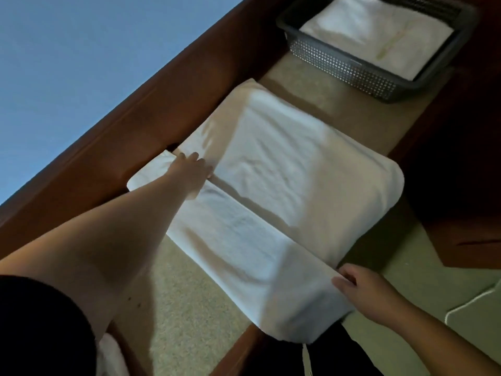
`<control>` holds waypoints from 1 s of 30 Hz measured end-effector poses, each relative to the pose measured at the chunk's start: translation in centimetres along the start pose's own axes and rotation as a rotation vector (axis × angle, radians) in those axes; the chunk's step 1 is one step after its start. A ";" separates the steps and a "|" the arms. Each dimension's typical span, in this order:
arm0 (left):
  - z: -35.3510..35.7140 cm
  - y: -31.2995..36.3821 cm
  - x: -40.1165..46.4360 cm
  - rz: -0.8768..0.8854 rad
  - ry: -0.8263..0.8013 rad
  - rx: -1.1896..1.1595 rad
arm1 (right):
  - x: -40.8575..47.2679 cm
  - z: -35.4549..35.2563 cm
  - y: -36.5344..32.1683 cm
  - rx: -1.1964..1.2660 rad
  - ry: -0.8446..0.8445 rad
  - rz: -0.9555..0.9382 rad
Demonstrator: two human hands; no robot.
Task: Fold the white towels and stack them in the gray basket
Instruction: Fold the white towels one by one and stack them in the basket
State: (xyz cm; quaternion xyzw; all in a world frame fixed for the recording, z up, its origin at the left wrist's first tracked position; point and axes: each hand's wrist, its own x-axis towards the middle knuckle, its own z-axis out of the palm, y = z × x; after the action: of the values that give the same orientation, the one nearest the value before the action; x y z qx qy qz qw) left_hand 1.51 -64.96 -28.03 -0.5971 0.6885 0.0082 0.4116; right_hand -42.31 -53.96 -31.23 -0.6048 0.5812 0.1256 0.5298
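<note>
A white towel [273, 191] lies spread over the padded bench top, partly folded, with one layer doubled over the far half. My left hand [189, 172] reaches far out and presses on the towel's far-left edge at the fold line. My right hand [366, 291] pinches the towel's near-right edge, thumb on top. The gray basket [344, 69] stands at the far right end of the bench. It holds a folded white towel [379, 33].
A dark wooden rail [135, 126] runs along the left of the bench, with a blue wall beyond it. Dark wood furniture [461, 185] stands on the right. A white cord [471, 302] lies on the green floor at lower right. More white cloth [111, 356] shows at the bottom left.
</note>
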 end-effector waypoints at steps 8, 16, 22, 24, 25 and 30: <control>1.5 -4.0 0.8 -0.097 -0.056 0.190 | -1.5 2.6 0.5 -0.001 0.176 0.023; -0.9 -8.1 1.0 -0.149 0.226 -0.051 | -2.2 1.1 0.6 0.024 0.396 0.078; 0.0 -8.2 2.3 -0.274 0.206 -0.295 | -1.1 0.2 1.9 0.021 0.377 0.076; 0.2 -8.0 2.6 -0.299 0.229 -0.331 | -0.9 0.0 2.1 0.045 0.417 0.083; 0.1 -8.0 2.8 -0.312 0.251 -0.339 | -0.8 -0.1 2.2 0.055 0.441 0.083; -1.2 -8.6 4.1 -0.344 0.368 -0.350 | -0.7 -0.5 2.6 0.051 0.454 0.115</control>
State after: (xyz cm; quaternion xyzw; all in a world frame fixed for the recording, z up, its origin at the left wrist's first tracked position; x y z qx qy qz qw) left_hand 8.22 -71.35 -25.46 -0.7582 0.6284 -0.0513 0.1663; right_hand -44.94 -53.28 -31.76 -0.5698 0.7221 0.0017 0.3924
